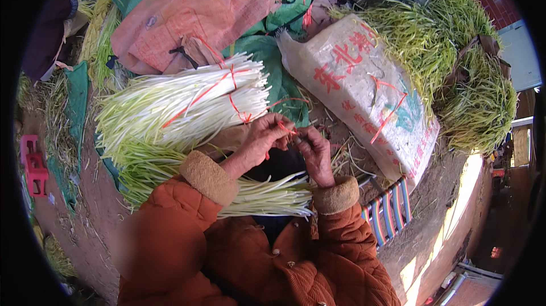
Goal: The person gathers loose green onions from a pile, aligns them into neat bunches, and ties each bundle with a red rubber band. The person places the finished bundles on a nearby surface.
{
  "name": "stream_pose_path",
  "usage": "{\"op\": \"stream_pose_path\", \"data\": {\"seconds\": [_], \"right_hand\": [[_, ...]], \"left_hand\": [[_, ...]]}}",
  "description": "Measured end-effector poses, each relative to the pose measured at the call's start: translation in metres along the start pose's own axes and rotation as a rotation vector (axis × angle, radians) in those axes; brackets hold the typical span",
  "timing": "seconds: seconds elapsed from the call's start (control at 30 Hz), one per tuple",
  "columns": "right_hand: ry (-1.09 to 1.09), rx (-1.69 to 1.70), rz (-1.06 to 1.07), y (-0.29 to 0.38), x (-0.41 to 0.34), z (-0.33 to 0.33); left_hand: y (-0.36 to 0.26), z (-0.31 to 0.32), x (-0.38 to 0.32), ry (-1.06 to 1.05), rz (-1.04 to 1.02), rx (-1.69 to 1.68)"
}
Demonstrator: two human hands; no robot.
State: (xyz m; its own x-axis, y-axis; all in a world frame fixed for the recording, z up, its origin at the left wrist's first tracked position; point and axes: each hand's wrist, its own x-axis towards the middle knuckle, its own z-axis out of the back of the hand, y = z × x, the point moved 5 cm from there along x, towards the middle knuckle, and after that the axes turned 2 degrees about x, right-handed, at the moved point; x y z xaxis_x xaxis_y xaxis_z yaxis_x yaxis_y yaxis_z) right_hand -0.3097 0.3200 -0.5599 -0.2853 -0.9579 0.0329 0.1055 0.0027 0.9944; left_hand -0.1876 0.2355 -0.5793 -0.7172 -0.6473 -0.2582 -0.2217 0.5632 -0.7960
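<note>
Both my hands meet over my lap. Between the fingertips of my left hand (pixel 273 133) is a thin red plastic string (pixel 286 128). My right hand (pixel 315 152) pinches the same string from the other side, its fingers nearly touching the left ones. Beyond them lie bundles of pale leafy stalks (pixel 204 92), white ends to the right, tied round with red string. Nearer, across my lap, rests a looser bunch of green-white stalks (pixel 273 197), with no tie visible on it.
A printed white woven sack (pixel 349 71) lies to the right, with red string pieces on it. Heaps of green leaves (pixel 426 41) rise behind it. Pink sacking (pixel 179 20) covers the back left. A striped folding stool (pixel 388 212) stands at right, a pink plastic stool (pixel 35 167) far left.
</note>
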Motion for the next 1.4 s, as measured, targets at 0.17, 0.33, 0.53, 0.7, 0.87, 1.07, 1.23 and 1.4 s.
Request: {"op": "stream_pose_path", "data": {"seconds": [0.17,0.33,0.53,0.7,0.87,1.07,1.23,1.4], "right_hand": [[-0.059,-0.516,0.325,0.029,-0.002,-0.005],[0.076,-0.669,0.388,0.035,0.003,-0.016],[0.017,-0.280,0.351,0.016,0.007,-0.009],[0.020,0.094,0.039,-0.012,0.004,-0.005],[0.017,0.480,-0.140,-0.026,0.004,-0.003],[0.124,0.684,-0.235,-0.031,0.001,-0.004],[0.257,0.797,-0.430,-0.036,-0.006,-0.004],[0.304,0.821,-0.511,-0.039,-0.009,-0.001]], "left_hand": [[0.012,0.009,0.001,-0.196,0.116,0.074],[0.014,0.013,0.003,-0.235,0.089,0.269],[0.019,0.010,0.002,-0.125,0.091,0.360],[0.017,0.005,0.001,-0.055,0.037,0.497],[0.005,-0.001,0.000,0.019,-0.285,0.671],[0.011,0.000,0.002,0.159,-0.156,0.463],[0.009,-0.004,-0.002,0.335,-0.136,0.539],[0.013,-0.003,-0.004,0.283,-0.061,0.557]]}}
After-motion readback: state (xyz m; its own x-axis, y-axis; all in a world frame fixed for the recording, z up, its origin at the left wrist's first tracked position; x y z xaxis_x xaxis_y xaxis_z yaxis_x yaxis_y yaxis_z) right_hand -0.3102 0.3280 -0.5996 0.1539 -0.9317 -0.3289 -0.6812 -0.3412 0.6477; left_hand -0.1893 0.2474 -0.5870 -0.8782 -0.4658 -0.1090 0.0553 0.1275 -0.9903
